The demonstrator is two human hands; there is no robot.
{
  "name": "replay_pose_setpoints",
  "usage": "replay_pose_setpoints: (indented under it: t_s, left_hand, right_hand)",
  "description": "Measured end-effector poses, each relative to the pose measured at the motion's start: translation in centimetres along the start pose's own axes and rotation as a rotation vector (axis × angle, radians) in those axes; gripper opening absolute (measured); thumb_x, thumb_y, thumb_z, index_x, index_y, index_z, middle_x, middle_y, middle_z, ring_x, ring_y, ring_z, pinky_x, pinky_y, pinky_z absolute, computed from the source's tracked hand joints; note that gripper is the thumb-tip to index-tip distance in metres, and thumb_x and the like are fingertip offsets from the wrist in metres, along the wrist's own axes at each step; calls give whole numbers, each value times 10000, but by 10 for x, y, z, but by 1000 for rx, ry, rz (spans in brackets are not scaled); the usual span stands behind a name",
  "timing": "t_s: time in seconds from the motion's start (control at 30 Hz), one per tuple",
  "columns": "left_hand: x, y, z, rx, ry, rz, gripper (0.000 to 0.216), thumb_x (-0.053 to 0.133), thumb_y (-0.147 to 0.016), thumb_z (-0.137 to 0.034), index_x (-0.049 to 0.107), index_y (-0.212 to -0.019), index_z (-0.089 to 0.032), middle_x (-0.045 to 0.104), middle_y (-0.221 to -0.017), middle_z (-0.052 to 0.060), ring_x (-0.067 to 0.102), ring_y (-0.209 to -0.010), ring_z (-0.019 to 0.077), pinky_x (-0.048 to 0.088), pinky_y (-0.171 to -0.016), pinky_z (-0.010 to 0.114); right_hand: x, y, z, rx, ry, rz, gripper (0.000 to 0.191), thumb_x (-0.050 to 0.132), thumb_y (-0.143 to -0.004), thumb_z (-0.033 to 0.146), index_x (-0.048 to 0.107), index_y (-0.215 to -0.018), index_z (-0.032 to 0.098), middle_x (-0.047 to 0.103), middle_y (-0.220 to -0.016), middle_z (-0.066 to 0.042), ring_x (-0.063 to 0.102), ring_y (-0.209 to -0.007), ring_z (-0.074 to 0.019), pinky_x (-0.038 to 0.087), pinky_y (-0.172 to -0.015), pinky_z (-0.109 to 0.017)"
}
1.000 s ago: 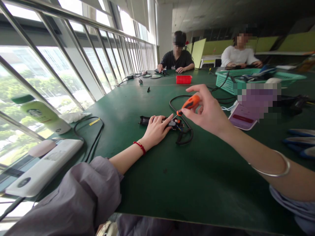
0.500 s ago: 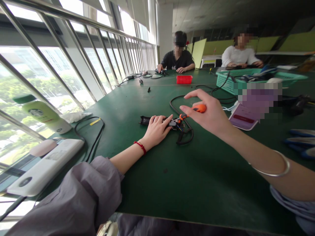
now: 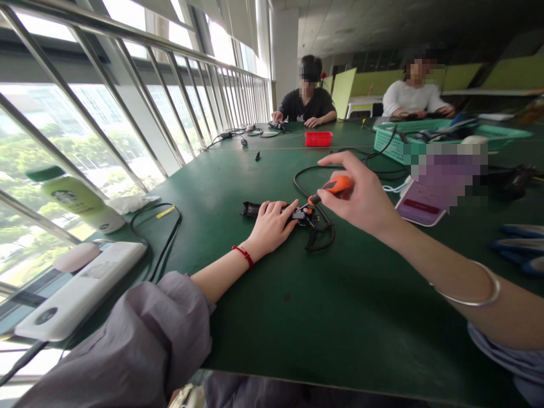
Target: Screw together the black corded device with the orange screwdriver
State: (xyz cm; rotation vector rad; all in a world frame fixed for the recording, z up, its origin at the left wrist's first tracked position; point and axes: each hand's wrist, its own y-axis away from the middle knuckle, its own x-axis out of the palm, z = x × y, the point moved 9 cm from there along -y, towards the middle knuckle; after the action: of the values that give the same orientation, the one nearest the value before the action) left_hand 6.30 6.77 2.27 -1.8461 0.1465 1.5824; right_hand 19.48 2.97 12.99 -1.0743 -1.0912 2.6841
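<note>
A small black device [image 3: 255, 209] with exposed coloured wires lies on the green table [image 3: 340, 294], joined to a black cable [image 3: 318, 232]. My left hand [image 3: 270, 226] presses flat on the device, fingers stretched out over it. My right hand [image 3: 361, 195] is closed round an orange-handled screwdriver [image 3: 334, 187], index finger raised. The screwdriver's tip points down-left at the wired end of the device, just right of my left fingertips.
A white power strip [image 3: 76, 292] and a green-capped bottle [image 3: 74, 198] lie at the left by the window rail. A phone [image 3: 419, 207] lies right of my hand. A red tray [image 3: 318, 138] and green basket [image 3: 395, 144] stand further back. Two people sit at the far end.
My right hand dipped with the screwdriver half a second ago, then lifted slightly and tilted the handle up again. My left hand has stayed on the device.
</note>
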Motion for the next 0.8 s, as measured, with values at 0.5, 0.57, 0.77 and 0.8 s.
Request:
replay_pose_setpoints:
  t_s: [0.5,0.57,0.77,0.8]
  left_hand:
    - [1,0,-1,3,-30,14,488,352,-935,-389,387,-1385,-205,529,-1153,97,457,-1079,230,271,-1028,416]
    - [1,0,-1,1,-31,16,490,351,-936,-389,380,-1390,-208,529,-1151,96,459,-1076,229,270,-1029,417]
    - [1,0,0,5,-41,12,492,342,-940,-397,387,-1387,-199,529,-1155,98,459,-1079,230,275,-1027,411]
    - [1,0,0,3,-41,13,490,344,-939,-395,389,-1386,-199,529,-1156,98,459,-1079,229,274,-1027,410]
  right_hand:
    - [-4,-1,-6,51,43,-54,406,643,-716,403,545,-1064,218,554,-632,25,531,-547,-150,391,-524,-277]
    - [-4,-2,-8,58,52,-41,285,605,-753,436,592,-931,214,522,-566,27,515,-526,-146,388,-526,-280]
    - [-5,-3,-4,-39,-23,-71,587,682,-687,356,452,-1210,222,621,-778,2,561,-599,-144,428,-541,-267]
    - [-5,-3,-5,-25,0,-79,569,688,-683,380,477,-1185,216,610,-735,8,553,-582,-144,424,-536,-267]
